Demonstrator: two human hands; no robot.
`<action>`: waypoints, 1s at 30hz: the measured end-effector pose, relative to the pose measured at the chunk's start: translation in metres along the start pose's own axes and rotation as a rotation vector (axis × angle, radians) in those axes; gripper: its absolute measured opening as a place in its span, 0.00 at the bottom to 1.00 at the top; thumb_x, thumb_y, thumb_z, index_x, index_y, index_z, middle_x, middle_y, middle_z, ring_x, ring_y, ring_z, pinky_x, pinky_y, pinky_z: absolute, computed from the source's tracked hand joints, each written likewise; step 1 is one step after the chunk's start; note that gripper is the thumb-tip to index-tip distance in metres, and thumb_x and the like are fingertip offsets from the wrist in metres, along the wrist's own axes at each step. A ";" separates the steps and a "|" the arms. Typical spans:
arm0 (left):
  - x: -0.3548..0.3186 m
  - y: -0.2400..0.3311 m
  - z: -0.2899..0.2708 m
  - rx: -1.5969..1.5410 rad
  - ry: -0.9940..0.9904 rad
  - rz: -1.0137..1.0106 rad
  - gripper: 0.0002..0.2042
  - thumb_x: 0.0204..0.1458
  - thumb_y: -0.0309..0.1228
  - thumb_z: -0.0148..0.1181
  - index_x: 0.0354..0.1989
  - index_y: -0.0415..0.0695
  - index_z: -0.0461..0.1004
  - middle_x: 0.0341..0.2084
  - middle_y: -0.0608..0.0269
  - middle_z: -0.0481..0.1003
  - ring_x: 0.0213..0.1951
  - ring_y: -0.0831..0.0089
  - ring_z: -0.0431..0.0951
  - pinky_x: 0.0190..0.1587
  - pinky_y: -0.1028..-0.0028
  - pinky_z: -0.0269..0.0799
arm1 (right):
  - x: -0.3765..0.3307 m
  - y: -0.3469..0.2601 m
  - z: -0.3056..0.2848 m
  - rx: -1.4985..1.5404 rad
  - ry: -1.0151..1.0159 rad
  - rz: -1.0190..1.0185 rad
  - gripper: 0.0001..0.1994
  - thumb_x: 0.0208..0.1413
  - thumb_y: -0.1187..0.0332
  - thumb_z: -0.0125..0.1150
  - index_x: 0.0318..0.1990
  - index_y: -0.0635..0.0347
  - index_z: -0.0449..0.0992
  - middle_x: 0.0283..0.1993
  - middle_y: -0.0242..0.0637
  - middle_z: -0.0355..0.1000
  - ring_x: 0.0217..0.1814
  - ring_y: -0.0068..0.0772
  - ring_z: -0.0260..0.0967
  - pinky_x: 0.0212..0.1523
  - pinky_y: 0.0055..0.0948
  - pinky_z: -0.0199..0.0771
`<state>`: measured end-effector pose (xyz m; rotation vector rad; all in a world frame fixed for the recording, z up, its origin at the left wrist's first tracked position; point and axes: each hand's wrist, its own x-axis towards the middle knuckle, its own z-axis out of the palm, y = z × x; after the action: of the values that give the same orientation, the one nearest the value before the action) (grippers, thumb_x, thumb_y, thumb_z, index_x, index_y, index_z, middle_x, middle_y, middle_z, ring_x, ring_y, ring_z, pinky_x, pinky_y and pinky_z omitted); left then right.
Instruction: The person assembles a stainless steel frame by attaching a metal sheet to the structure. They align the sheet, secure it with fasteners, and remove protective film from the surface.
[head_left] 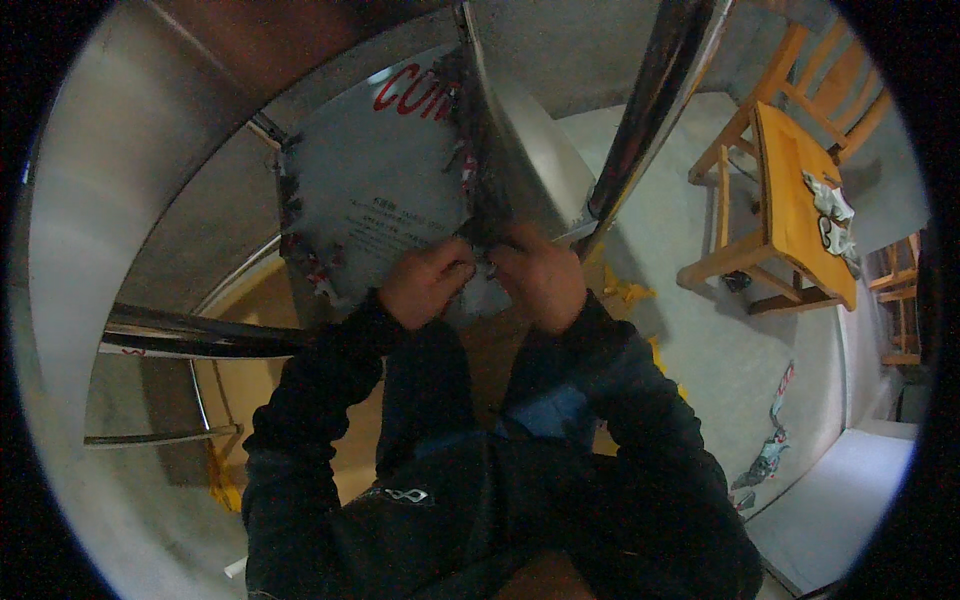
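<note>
A grey metal panel [360, 150] in front of me carries a printed protective film with red lettering. Its edges are ragged, with torn bits of film [466, 165] bunched along the right side. At the panel's near right edge, my left hand [425, 282] is closed in a pinch at the torn film. Just beside it, a small gap away, my right hand [540, 278] is also closed, its fingertips against the same ragged edge. What lies between the fingertips is small and partly hidden.
Shiny metal legs [650, 110] and a tube [205, 330] surround the panel. A wooden chair [775, 190] stands at the right with a crumpled grey-white item [832, 215] on its seat. A torn film strip [770, 455] lies on the floor. Brown cardboard [265, 400] lies below me.
</note>
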<state>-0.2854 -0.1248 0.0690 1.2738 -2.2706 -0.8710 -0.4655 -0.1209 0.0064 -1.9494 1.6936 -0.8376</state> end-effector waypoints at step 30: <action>0.029 -0.037 -0.041 -0.043 0.381 -0.071 0.10 0.48 0.34 0.51 0.31 0.40 0.72 0.28 0.54 0.72 0.31 0.61 0.73 0.35 0.67 0.67 | 0.061 -0.013 -0.040 -0.179 -0.110 -0.328 0.11 0.47 0.68 0.53 0.39 0.60 0.72 0.35 0.49 0.71 0.34 0.49 0.71 0.33 0.41 0.72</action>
<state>-0.2529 -0.1775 0.0742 1.3744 -1.9100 -0.6313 -0.4786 -0.1757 0.0546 -2.3922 1.4503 -0.6909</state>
